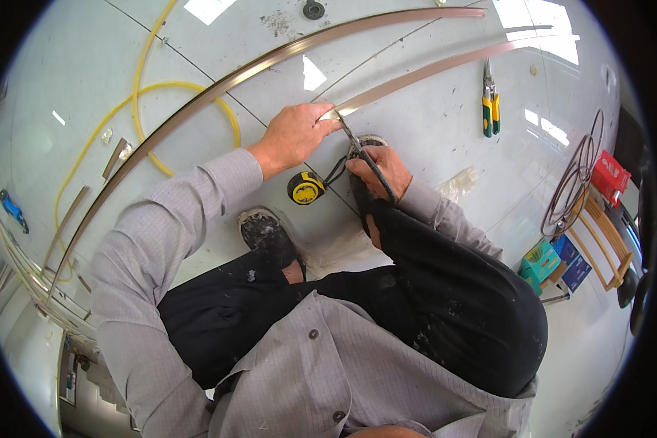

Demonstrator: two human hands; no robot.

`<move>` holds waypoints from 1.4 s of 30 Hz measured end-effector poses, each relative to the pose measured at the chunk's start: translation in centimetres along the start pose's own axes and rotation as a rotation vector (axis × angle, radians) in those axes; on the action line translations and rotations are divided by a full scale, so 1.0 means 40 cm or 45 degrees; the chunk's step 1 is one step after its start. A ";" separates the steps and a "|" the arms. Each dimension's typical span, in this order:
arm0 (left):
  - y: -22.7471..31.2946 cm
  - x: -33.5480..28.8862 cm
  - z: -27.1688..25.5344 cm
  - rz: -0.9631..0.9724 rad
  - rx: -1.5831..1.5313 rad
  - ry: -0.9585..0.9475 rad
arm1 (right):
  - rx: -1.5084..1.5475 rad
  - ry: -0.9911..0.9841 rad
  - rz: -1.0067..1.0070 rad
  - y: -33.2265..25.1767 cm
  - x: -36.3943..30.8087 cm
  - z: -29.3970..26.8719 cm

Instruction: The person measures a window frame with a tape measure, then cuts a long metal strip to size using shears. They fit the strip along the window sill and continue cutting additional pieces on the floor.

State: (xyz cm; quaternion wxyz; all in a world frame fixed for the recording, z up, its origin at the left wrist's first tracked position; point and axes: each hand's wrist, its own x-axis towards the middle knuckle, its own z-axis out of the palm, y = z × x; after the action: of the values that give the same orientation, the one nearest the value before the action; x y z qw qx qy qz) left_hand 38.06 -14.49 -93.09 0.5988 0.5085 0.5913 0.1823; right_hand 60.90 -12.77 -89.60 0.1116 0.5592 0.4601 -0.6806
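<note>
My left hand (296, 137) pinches the near end of a thin bronze-coloured metal strip (423, 73), which runs away to the upper right. In my right hand (387, 171) is a pair of dark-handled snips (350, 131), with the blades at the strip's end beside my left fingertips. How far the blades are apart is too small to tell. A yellow and black tape measure (306, 188) lies on the floor below my hands, its black strap reaching toward my right foot. Beyond the hands, a longer bronze strip (270, 58) crosses the floor.
Green and yellow snips (491, 109) lie to the right. A yellow hose (140, 87) loops under the long strip at left. Clear plastic (460, 182) is by my right forearm. A cable coil (573, 182), a red box (609, 175) and a wooden frame (604, 237) stand far right.
</note>
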 end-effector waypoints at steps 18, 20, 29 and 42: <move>0.001 0.002 -0.001 0.014 -0.018 0.012 | -0.074 0.044 -0.154 0.022 0.010 0.005; 0.000 0.000 -0.001 0.020 -0.051 0.013 | -0.077 0.037 -0.128 0.022 0.009 0.003; 0.006 -0.009 -0.004 0.065 0.094 0.068 | -0.157 0.058 -0.181 0.018 0.011 0.001; 0.000 -0.017 -0.044 0.048 0.070 0.105 | 0.013 -0.248 -0.018 -0.037 -0.043 -0.014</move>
State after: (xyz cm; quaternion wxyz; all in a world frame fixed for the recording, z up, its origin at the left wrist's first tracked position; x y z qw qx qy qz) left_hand 36.33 -14.37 -92.37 0.5562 0.5279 0.6104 0.1981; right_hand 60.89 -12.16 -87.36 0.1480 0.4875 0.4474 -0.7350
